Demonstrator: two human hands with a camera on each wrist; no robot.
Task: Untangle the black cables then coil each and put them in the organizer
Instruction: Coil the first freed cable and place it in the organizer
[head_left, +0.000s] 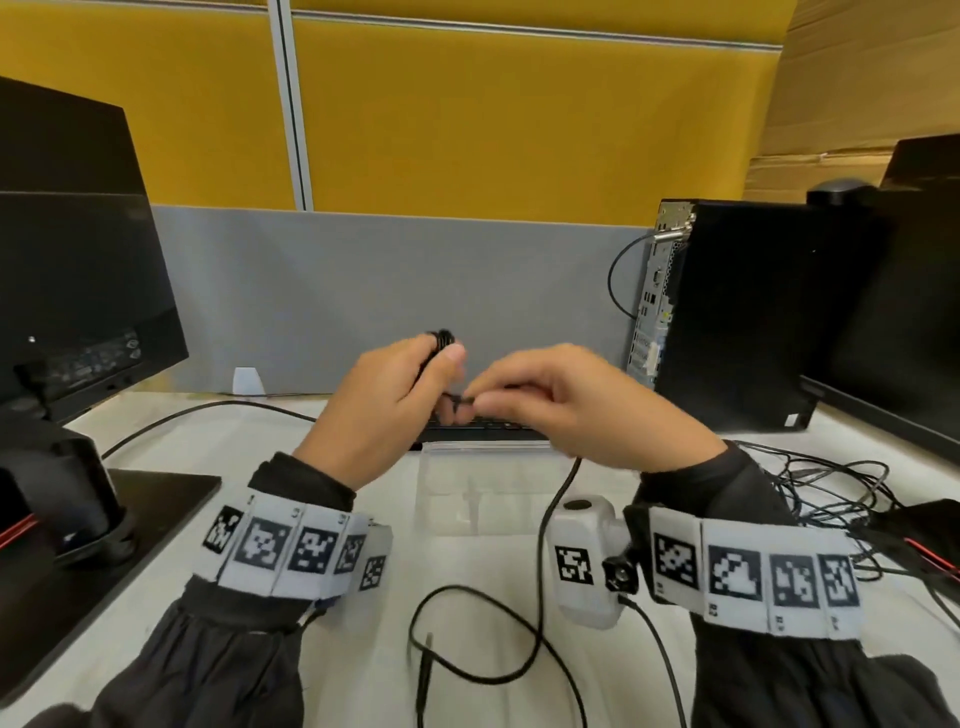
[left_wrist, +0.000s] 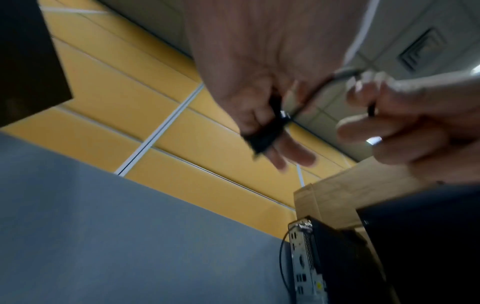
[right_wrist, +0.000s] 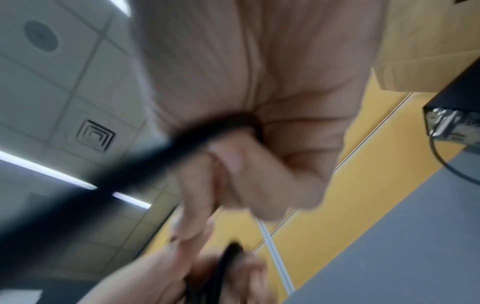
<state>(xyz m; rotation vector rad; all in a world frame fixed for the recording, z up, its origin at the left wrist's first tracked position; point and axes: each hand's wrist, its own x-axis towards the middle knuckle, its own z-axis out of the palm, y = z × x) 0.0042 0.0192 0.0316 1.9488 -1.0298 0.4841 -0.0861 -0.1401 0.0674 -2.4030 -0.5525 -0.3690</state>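
My left hand is raised over the desk and grips a small coil of black cable, whose loops stick out above the thumb. In the left wrist view the coil sits between curled fingers. Just to the right, my right hand pinches the free strand of the same black cable, which drops under the palm to a loop and plug end on the desk. In the right wrist view the strand runs across the palm. A clear plastic organizer lies below both hands.
A black keyboard sits behind the organizer. A monitor and its base stand at left, a black desktop tower at right. A tangle of thin black wires lies at right. A grey divider closes the back.
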